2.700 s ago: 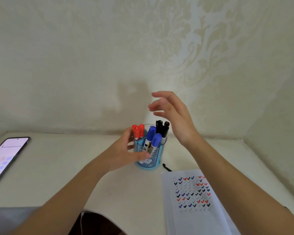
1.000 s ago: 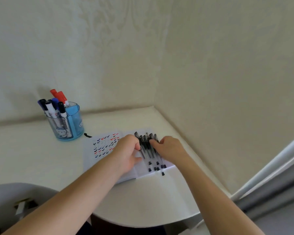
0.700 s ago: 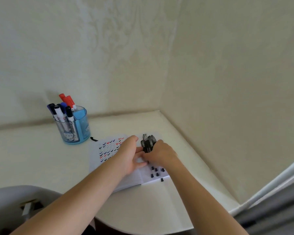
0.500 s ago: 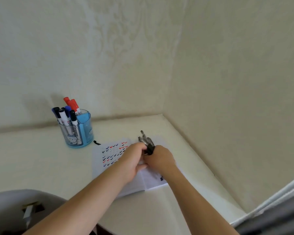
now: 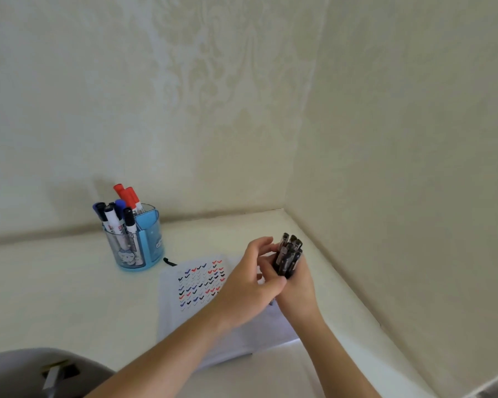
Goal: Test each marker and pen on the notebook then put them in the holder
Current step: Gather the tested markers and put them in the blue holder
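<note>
We see a pale desk (image 5: 69, 297) set into the corner of two patterned walls. On it, at five o'clock from the middle of the view, lies the open notebook (image 5: 171, 311), and its page carries rows of red, blue and black ticks (image 5: 200, 282). A grey rounded thing (image 5: 26, 372) fills the seven o'clock corner, and we cannot tell what it is. The blue holder (image 5: 148, 245) stands upright on the desk at ten o'clock from the notebook, apart from it and near the back wall.

Both forearms come in from six o'clock and cross the notebook. The right hand (image 5: 298, 288) is wrapped round the lower part of a bundle of black pens (image 5: 288, 258), which stands nearly upright above the notebook's three o'clock side. The left hand (image 5: 250, 285) closes on the same bundle from nine o'clock, with its fingers against the upper shafts and its thumb near the base.

In the holder we see white-bodied markers (image 5: 114, 218) with black and blue caps, and behind them, at one o'clock, red markers (image 5: 127, 195). A small black piece (image 5: 169, 262) lies on the desk between the holder and the notebook, just at the notebook's eleven o'clock corner.
</note>
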